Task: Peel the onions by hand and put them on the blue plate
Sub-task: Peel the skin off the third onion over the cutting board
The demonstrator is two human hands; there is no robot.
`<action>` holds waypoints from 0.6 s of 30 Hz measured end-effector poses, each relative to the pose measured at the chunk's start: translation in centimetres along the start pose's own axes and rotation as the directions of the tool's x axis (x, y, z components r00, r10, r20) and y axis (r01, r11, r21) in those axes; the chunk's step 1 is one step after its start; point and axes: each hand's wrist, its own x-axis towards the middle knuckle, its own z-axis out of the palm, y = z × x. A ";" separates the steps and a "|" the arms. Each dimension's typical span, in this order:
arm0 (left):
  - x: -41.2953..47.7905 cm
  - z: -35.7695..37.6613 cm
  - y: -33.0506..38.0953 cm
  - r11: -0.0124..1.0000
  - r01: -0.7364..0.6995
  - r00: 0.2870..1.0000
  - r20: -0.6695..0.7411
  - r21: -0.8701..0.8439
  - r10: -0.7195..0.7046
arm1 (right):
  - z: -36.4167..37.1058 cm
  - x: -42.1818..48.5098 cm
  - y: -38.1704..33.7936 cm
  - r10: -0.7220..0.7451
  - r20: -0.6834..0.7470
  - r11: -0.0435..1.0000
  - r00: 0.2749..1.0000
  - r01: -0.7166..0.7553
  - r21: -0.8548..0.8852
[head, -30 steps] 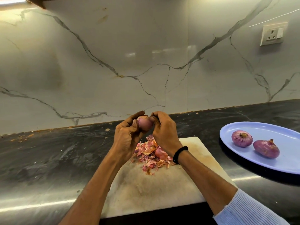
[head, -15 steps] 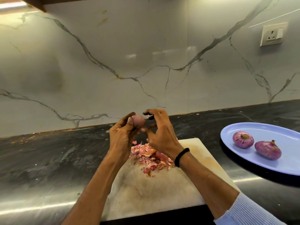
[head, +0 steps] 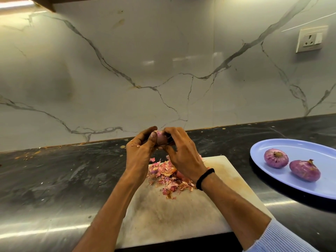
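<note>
Gripped a small onion (head: 161, 138) in the left hand (head: 140, 153), thumb and curled fingers wrapped round its left side. Pinched its right side with the bent fingertips of the right hand (head: 183, 153). Held it in the air above the far edge of the cutting board (head: 172, 219), well apart from the blue plate (head: 283, 180). Showed only a glossy pale-pink patch of it between the hands, so could not tell its long axis or which end pointed where.

Lay heaped on the board's far half, under the wrists: dry, papery peel scraps (head: 167, 176), pink, orange and tan, curled and jagged, partly hidden by the right forearm. Looked whitish, scuffed and brown-stained across the board, with rounded corners.

Sat to the right on the dark, grey-streaked, polished stone desk (head: 54, 179): the plate, oval, smooth and pale blue, cut off by the frame's right edge. Carried two peeled purple onions just beside each other. Turned the round onion (head: 276, 158) with its pale root disc up toward the camera. Rested the second onion (head: 305, 170) on its side, long axis roughly left to right, dried tip poking up and right.

Wore a black band (head: 205, 179) on the right wrist and a ribbed light-blue sleeve (head: 283, 239), cut off at the bottom edge.
</note>
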 end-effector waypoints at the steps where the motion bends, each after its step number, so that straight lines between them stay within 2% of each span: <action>1: 0.0 0.0 0.0 1.000 -0.006 1.000 -0.001 0.008 0.006 | 0.0 0.0 0.0 -0.001 -0.001 1.000 1.000 0.001 -0.002; 7: 0.0 0.1 -0.3 0.999 -0.038 0.999 0.014 0.036 0.038 | -0.1 -0.1 0.1 -0.005 -0.003 1.000 1.000 0.005 -0.005; 13: 0.1 0.0 -0.4 1.000 -0.003 1.000 0.002 -0.003 0.003 | 0.2 -0.1 0.4 -0.043 -0.027 0.998 0.999 0.042 -0.038; 18: 0.1 0.1 -0.2 1.000 -0.003 1.000 -0.008 -0.004 0.003 | 0.0 0.0 0.1 0.022 -0.027 0.999 0.999 -0.021 0.046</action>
